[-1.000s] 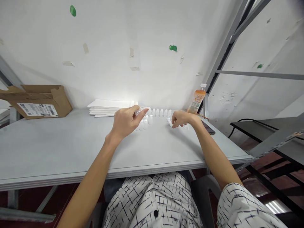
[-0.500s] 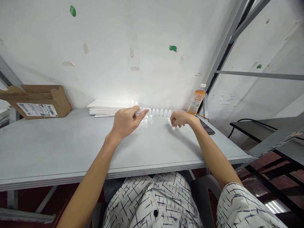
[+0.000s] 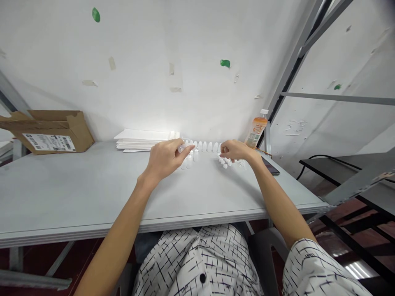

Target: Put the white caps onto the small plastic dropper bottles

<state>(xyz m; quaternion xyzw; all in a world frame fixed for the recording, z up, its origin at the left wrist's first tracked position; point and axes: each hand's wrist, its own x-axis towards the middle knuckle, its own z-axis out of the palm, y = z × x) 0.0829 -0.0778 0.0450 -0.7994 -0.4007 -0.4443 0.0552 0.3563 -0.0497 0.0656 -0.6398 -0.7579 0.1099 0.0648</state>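
Note:
My left hand [image 3: 165, 158] is closed around a small white plastic bottle [image 3: 186, 145], which lies tilted between thumb and fingers. Just below and beside it, several small white bottles [image 3: 189, 161] stand upright on the table, partly covered by the hand. A row of similar white bottles [image 3: 210, 147] lines the back of the table near the wall. My right hand [image 3: 236, 149] is over a pile of small white caps [image 3: 225, 161], its fingertips pinched together. Whatever is between those fingertips is too small and hidden to make out.
A stack of white sheets [image 3: 138, 139] lies behind my left hand. An open cardboard box [image 3: 58, 133] is at the far left. At the right stand an orange drink bottle [image 3: 256, 130] and a phone [image 3: 271, 166], before a metal frame post [image 3: 267, 137].
My right hand has risen slightly and shifted a little left, so more of the cap pile shows. My left hand keeps hold of the bottle in nearly the same place.

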